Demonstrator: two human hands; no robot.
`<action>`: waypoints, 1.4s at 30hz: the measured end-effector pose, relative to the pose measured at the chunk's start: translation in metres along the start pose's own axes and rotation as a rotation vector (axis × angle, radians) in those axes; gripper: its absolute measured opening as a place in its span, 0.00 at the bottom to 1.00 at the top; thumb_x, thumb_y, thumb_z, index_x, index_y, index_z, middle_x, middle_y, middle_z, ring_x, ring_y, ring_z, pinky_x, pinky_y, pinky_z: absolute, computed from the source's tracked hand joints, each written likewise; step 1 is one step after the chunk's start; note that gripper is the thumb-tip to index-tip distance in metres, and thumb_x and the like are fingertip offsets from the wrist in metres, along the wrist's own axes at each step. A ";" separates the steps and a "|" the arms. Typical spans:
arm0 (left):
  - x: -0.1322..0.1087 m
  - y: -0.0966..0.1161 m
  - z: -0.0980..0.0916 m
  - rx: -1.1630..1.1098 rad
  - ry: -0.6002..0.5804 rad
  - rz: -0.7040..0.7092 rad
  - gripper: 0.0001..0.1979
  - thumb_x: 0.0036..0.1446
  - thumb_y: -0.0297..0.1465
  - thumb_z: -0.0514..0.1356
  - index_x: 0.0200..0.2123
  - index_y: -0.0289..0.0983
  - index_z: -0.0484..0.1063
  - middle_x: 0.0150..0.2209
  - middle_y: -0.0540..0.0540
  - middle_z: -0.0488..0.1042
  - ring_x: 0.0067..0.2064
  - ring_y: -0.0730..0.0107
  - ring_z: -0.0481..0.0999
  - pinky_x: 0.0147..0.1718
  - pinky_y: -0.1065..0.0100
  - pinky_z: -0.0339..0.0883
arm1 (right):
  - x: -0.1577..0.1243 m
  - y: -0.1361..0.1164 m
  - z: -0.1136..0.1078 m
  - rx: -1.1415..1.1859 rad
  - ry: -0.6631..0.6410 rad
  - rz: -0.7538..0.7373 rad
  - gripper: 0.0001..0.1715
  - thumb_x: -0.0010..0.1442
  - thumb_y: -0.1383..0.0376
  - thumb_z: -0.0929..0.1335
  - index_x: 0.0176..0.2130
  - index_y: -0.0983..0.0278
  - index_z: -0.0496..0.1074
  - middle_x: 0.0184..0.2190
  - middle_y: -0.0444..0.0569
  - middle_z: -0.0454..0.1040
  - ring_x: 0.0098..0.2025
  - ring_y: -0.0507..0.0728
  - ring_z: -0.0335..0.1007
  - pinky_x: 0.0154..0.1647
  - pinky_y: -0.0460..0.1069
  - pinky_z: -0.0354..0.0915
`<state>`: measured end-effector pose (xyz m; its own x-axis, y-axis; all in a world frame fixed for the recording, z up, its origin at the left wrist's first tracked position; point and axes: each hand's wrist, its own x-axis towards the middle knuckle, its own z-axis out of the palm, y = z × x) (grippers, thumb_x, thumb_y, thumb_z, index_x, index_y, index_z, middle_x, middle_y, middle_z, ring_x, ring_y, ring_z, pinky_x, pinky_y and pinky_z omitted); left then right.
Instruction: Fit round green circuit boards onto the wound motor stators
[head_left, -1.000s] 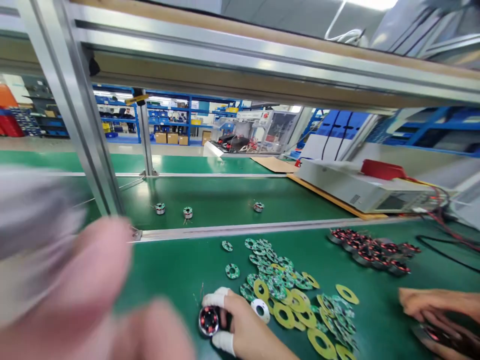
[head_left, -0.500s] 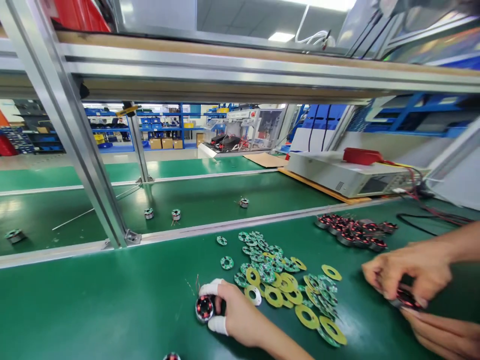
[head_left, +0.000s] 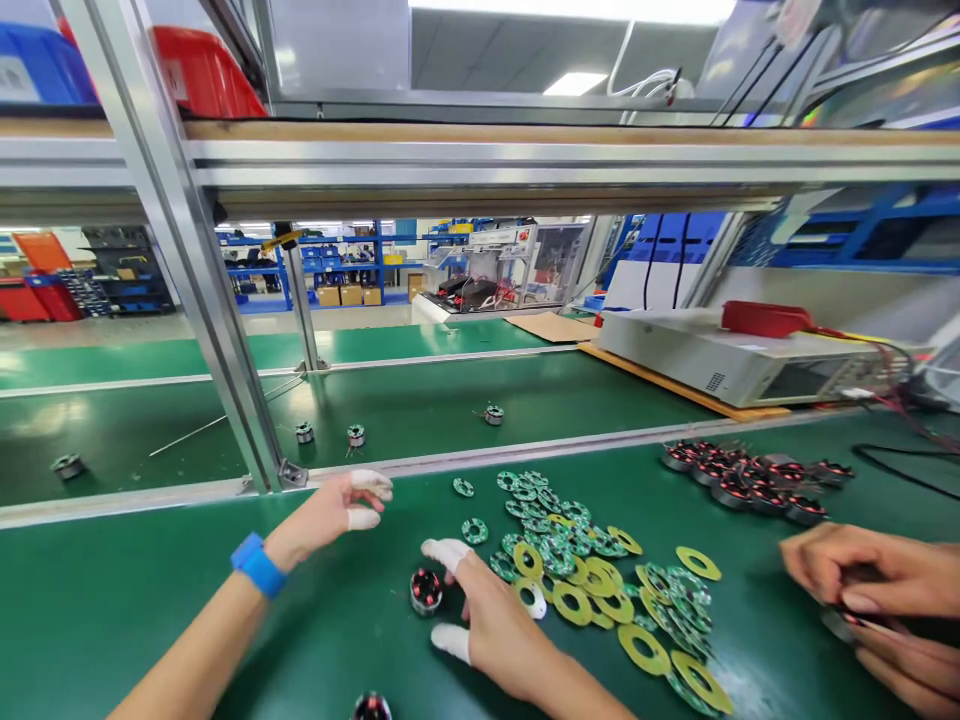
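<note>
My right hand (head_left: 491, 620), with white finger cots on thumb and index finger, is open beside a small motor stator (head_left: 426, 591) with copper windings. Its fingertips are apart from the stator, which stands on the green bench. Further left and back, my left hand (head_left: 339, 515) is raised over the bench with thumb and fingers apart and nothing between them. It has white finger cots too, and a blue band (head_left: 259, 565) is round the wrist. A second stator (head_left: 372, 706) is cut off by the bottom edge.
Green ring-shaped circuit boards (head_left: 555, 550) and yellow rings (head_left: 643, 650) lie piled right of my right hand. At the right, another person's hands (head_left: 862, 590) hold a partly hidden part near a cluster of stators (head_left: 750, 480). A metal post (head_left: 202, 260) rises at the left.
My right hand has let go of the stator, which now stands on the bench. My left hand has come into view from the left. The camera view has shifted left.
</note>
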<state>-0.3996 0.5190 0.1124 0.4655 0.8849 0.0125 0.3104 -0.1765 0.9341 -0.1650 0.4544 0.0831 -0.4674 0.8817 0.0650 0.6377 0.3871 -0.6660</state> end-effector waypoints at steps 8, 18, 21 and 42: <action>0.002 -0.014 0.050 0.094 -0.263 0.129 0.37 0.41 0.27 0.66 0.57 0.37 0.60 0.51 0.43 0.69 0.50 0.59 0.68 0.52 0.61 0.59 | 0.003 0.004 0.014 -0.094 0.172 -0.155 0.25 0.50 0.77 0.65 0.49 0.64 0.66 0.45 0.54 0.69 0.48 0.59 0.65 0.48 0.54 0.65; -0.003 -0.010 0.056 0.260 -0.190 0.219 0.19 0.44 0.32 0.67 0.43 0.37 0.73 0.39 0.46 0.73 0.40 0.65 0.71 0.40 0.68 0.65 | 0.002 0.001 0.007 -0.507 0.252 -0.585 0.21 0.63 0.71 0.56 0.29 0.64 0.74 0.25 0.50 0.71 0.30 0.55 0.62 0.25 0.48 0.57; -0.002 -0.012 0.055 0.261 -0.184 0.213 0.20 0.43 0.32 0.68 0.42 0.36 0.73 0.39 0.46 0.74 0.40 0.65 0.72 0.40 0.68 0.65 | 0.002 -0.002 0.004 -0.545 0.242 -0.640 0.26 0.64 0.72 0.53 0.23 0.64 0.71 0.21 0.50 0.68 0.27 0.55 0.60 0.23 0.49 0.53; -0.004 0.011 0.050 0.265 0.148 0.052 0.14 0.51 0.28 0.55 0.42 0.37 0.71 0.40 0.45 0.72 0.39 0.66 0.69 0.42 0.66 0.64 | 0.028 0.032 -0.025 -0.269 0.327 0.055 0.12 0.53 0.65 0.66 0.39 0.64 0.75 0.35 0.52 0.76 0.35 0.59 0.71 0.37 0.54 0.69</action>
<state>-0.3565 0.4918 0.1044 0.3671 0.9213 0.1281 0.5037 -0.3127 0.8053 -0.1420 0.4982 0.0824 -0.2367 0.9253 0.2963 0.8134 0.3555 -0.4604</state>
